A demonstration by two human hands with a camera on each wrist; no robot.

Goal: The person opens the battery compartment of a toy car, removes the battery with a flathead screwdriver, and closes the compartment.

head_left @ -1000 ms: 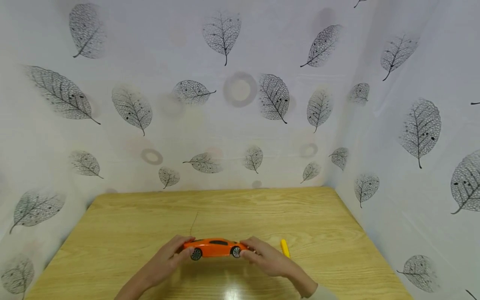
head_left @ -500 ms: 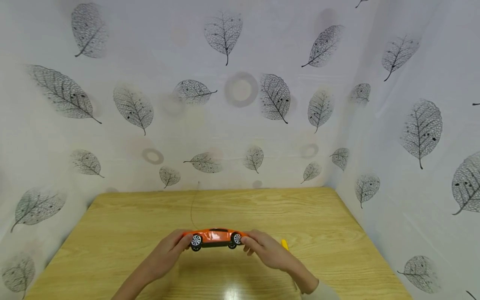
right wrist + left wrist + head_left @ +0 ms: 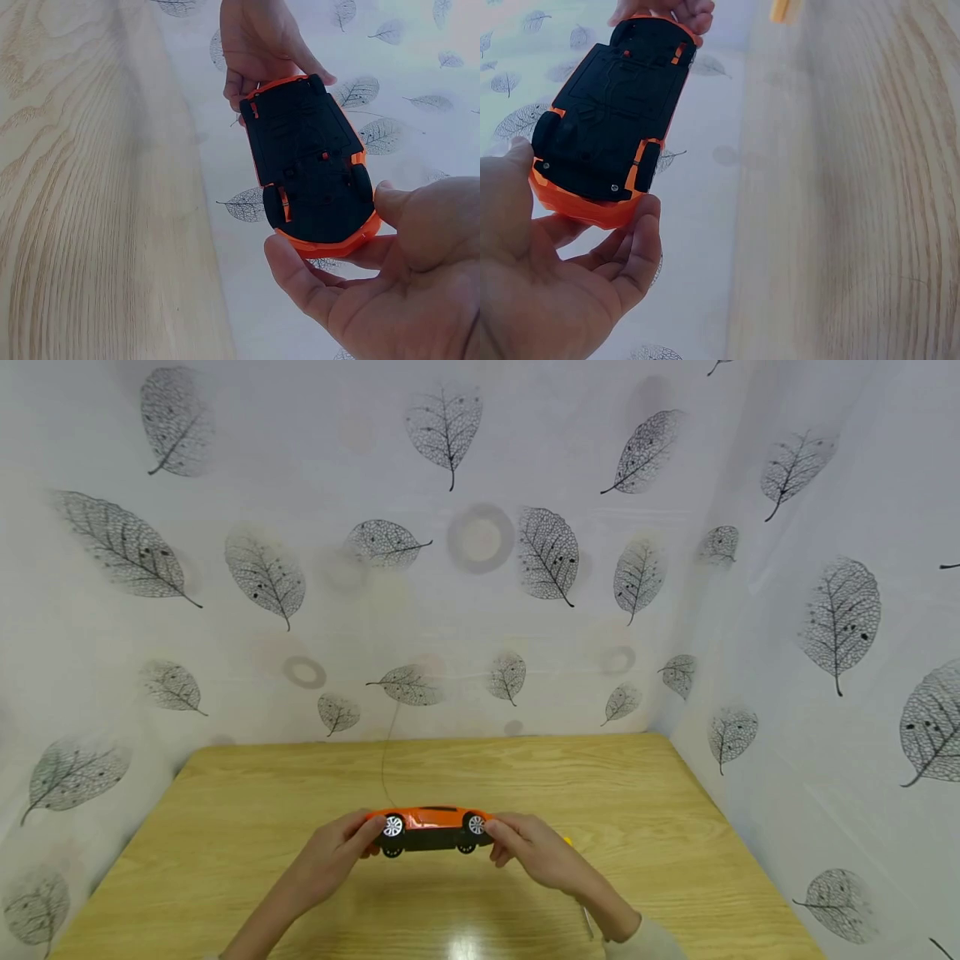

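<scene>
An orange toy car (image 3: 435, 820) is held up over the wooden table, its side and part of its black underside facing the head camera. My left hand (image 3: 330, 857) grips the car's left end, thumb by the wheel. At the other end my right hand (image 3: 536, 853) holds it the same way. In the left wrist view the black underside (image 3: 619, 97) shows fully, with screws and wheels. The right wrist view shows that toy car (image 3: 307, 157) between both hands too. A thin wire (image 3: 384, 768) rises from the car's far side.
The wooden table (image 3: 637, 802) lies below, backed by a white leaf-print curtain (image 3: 480, 610). A yellow-handled tool (image 3: 567, 841) lies on the table, mostly hidden behind my right hand; its thin metal shaft (image 3: 587, 920) shows below the forearm.
Both hands have raised the toy car and tilted it, so its underside now shows. The wire has risen with it. The right hand now covers more of the yellow handle.
</scene>
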